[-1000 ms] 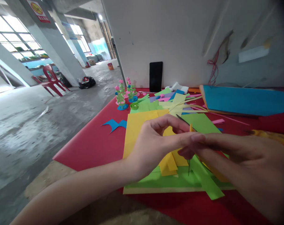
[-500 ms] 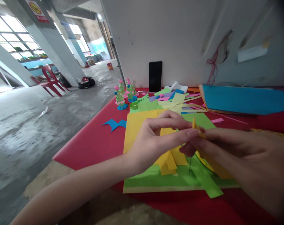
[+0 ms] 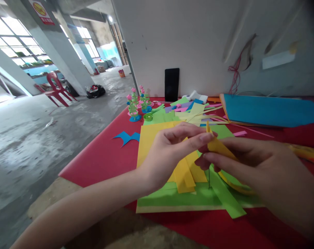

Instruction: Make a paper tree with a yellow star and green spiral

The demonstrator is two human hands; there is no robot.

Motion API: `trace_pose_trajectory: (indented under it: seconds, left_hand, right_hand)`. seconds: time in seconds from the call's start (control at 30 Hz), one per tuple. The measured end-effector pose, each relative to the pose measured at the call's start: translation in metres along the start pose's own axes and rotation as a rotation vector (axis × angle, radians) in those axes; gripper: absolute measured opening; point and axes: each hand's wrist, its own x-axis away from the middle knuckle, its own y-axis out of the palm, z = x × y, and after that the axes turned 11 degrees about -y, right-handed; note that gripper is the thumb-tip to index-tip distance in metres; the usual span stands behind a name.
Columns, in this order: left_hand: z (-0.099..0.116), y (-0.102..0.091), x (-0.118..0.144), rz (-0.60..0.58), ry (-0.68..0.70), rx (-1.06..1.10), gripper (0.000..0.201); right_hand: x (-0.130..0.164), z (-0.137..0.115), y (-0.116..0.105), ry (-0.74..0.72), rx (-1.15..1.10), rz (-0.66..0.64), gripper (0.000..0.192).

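Over the paper pile, my left hand (image 3: 163,157) pinches one end of a yellow paper strip (image 3: 221,148) between thumb and forefinger. The strip looks folded or curled at that end. My right hand (image 3: 269,173) is closed on the same strip from the other side, and the strip's loop hangs down behind it. A thin dark pin-like rod (image 3: 209,179) points down below the fingertips; which hand grips it I cannot tell. Beneath lie yellow paper pieces (image 3: 184,180), a green strip (image 3: 231,200) and green paper (image 3: 167,200).
Small paper trees (image 3: 133,109) stand at the table's back left, near a blue paper scrap (image 3: 124,138). A black phone (image 3: 172,84) leans on the wall. Coloured scraps (image 3: 195,112) and a blue sheet stack (image 3: 271,109) lie behind the hands. The red table (image 3: 100,152) has its edge at left.
My fingertips have shifted slightly left. The right fingers have moved lower along the yellow strip, so more of it shows between my hands.
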Motion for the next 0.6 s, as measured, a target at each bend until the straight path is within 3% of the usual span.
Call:
trace_pose_trajectory:
  seconds: [0.27,0.6]
  left_hand:
    - [0.0035,-0.0005,0.0004,0.068,0.056,0.074,0.005]
    - [0.0020,0.0027,0.0035,-0.002,0.001,0.099,0.007]
  right_hand:
    - [0.0020,0.0011,0.0025,0.044,-0.022,-0.035,0.006]
    - [0.0042,0.0007,0.0024,0.049,-0.053,-0.035,0.010]
